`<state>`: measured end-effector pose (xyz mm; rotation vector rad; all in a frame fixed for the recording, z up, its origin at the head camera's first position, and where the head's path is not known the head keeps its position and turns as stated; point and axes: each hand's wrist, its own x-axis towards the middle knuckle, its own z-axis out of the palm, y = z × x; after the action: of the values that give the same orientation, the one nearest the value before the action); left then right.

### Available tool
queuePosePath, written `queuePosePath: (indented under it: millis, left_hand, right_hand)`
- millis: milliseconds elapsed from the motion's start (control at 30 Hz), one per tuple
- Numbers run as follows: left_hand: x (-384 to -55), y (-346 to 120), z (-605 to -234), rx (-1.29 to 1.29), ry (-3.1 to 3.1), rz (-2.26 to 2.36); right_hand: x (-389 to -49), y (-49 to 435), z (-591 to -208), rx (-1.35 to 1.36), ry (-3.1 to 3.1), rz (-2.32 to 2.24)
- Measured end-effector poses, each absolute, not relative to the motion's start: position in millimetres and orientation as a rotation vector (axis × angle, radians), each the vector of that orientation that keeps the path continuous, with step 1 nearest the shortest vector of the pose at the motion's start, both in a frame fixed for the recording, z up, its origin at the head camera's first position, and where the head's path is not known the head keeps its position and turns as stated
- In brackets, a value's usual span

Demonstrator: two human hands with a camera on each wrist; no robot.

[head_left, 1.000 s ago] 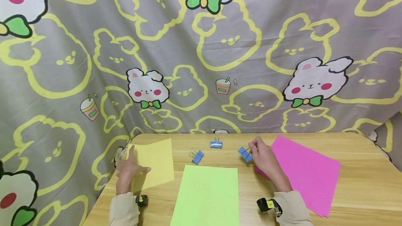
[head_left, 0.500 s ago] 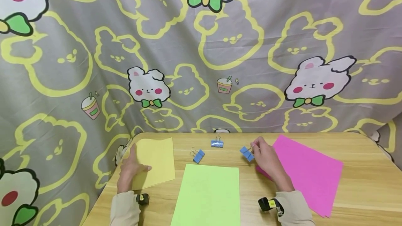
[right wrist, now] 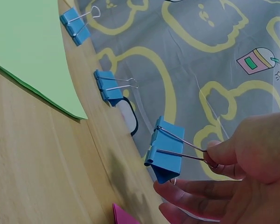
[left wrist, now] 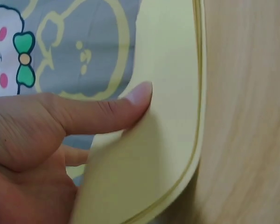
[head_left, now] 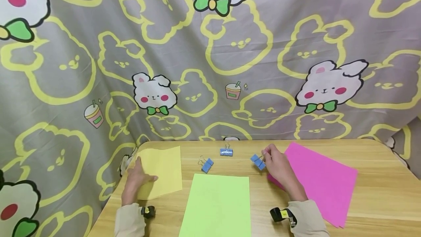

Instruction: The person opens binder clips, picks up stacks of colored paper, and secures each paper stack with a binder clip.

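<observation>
Hanging beyond the right hand (head_left: 277, 164) and the left hand (head_left: 135, 180), the curtain (head_left: 184, 56) is grey, with yellow outlines and white rabbit figures. Below both hands lies the table (head_left: 388, 193), pale and wood-grained. The pink paper (head_left: 325, 189) is spread mainly to the right of the right hand; the forearm crosses its left part, and a pink corner shows on the forearm's other side. The green paper (head_left: 217, 207) lies between the two hands, set nearer the body and running out of the head view at the bottom. The yellow paper (head_left: 167, 171) is under the left hand, its layers bent in a curve in the left wrist view.

State of grip, left: thumb across the face of the yellow paper, fingers behind its edge, holding the layers between them. State of grip, right: thumb and fingertip together, clamped on a wire handle (right wrist: 179, 138) of the blue clip (head_left: 258, 162). This clip's body projects leftward from the right fingertips, apart from the two others. Of these, the upright clip (head_left: 226, 151) stands left of the pinch, near the table's far edge; the tilted clip (head_left: 207, 165) lies farther left, just beyond the green paper.
</observation>
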<state>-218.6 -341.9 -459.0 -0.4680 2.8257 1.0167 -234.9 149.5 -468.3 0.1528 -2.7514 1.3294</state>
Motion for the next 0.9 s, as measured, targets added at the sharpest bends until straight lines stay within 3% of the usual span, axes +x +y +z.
queuePosePath:
  millis: [500,900]
  left_hand:
    - [-218.4,-360.4,-466.3,-0.547,2.896,1.104]
    - [-220.4,-365.6,-464.3,-0.407,2.865,1.305]
  right_hand:
    - [-231.6,149.7,-464.4,0.15,-2.748,1.345]
    - [-232.4,153.8,-465.4,0.153,-2.772,1.334]
